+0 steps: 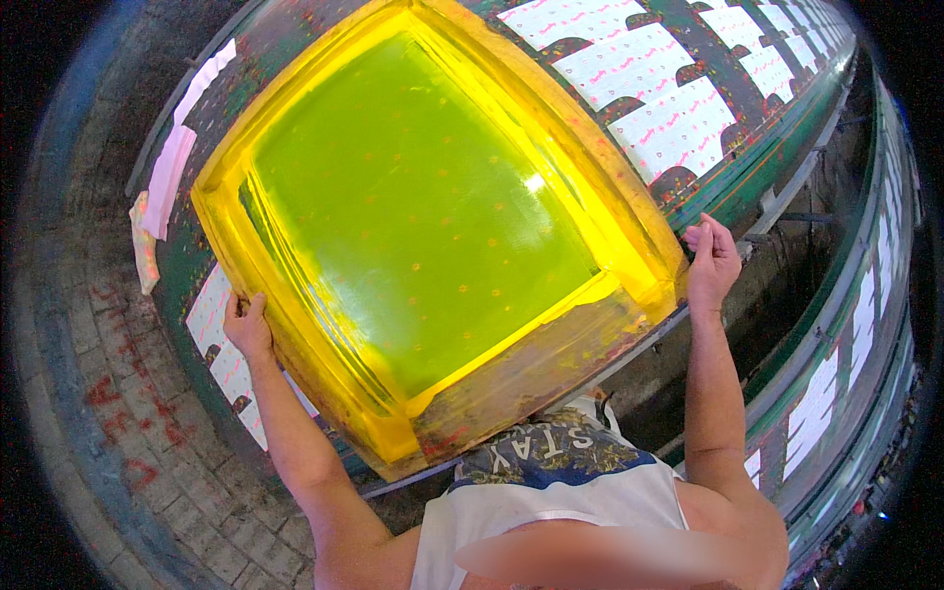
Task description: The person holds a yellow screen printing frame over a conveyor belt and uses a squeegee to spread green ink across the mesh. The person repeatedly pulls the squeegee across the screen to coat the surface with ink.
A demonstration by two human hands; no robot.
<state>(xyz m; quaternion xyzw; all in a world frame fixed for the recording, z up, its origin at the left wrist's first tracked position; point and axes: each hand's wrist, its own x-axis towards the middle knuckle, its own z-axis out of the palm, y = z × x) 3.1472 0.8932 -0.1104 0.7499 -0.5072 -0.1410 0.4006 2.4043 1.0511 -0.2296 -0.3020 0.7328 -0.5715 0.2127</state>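
Observation:
A large screen printing frame (442, 433) with yellow borders and a yellow-green mesh lies tilted across the dark table in front of me. Small orange marks dot the mesh. At the frame's left side, my left hand (249, 327) is closed on its outer edge, the thumb lying against the rim. My right hand (714, 264) is beside the frame's near right corner, over the table edge. Its fingers are curled into a pinch, and whatever they may hold is too small or hidden to make out.
White cut pieces with pink print (672, 128) lie in rows along the table beyond the frame, and others (231, 364) show at its left. Pale strips (169, 182) lie at the table's left edge. A second long table (814, 413) runs along the right, across a narrow gap. Paving bricks (147, 433) cover the floor at left.

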